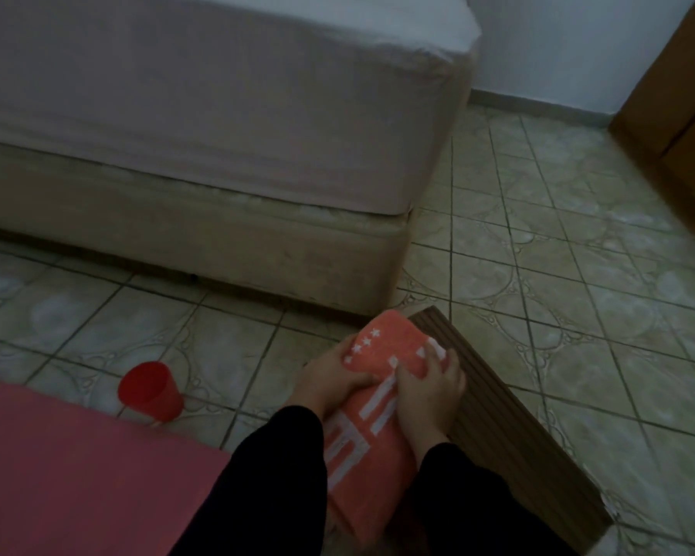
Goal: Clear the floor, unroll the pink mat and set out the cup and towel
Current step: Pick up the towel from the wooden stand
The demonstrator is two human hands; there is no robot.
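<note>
Bed [217, 126] fills upper left: pale pinkish sheet over mattress, beige base below it sitting on the floor. Floor [578, 307] is greenish-beige tile with dark grout lines and curved pattern, grid running diagonal on the right side. White wall [570, 46] behind bed corner, grey-green skirting along its foot. Brown wooden furniture panel [675, 98] at upper right edge, standing on the tiles; can't tell what it is. Dark brown ribbed board [510, 415] lies flat on floor at lower right, running diagonally, near end chipped pale. Dim lighting, frame soft.
</note>
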